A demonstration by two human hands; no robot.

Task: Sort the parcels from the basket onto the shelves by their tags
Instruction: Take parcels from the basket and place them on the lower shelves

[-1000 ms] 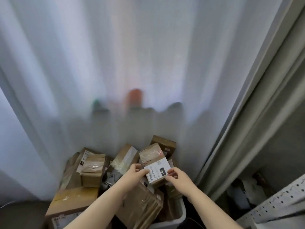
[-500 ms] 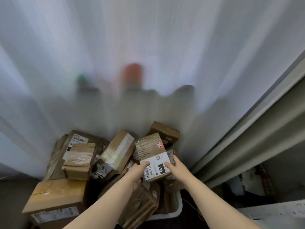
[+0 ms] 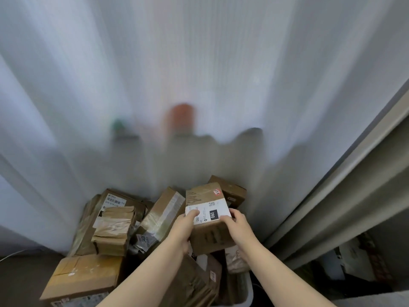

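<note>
1. Head view: a brown parcel (image 3: 208,220) tagged "090" is held above the white basket (image 3: 247,293).
2. It is gripped by the left hand (image 3: 183,227) and right hand (image 3: 240,224) at opposite sides, fingers curled.

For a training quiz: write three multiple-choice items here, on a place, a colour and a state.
1. Where is the cardboard parcel tagged 090? A on a shelf; B held over the basket; C on the floor.
2. The label patch bearing 090 is: A black; B green; C yellow.
3. Who grips the parcel? A left hand and right hand; B left hand only; C neither.
Answers: 1 B, it hangs above the heaped basket; 2 A, white digits on black; 3 A, both clasp its sides.
</note>
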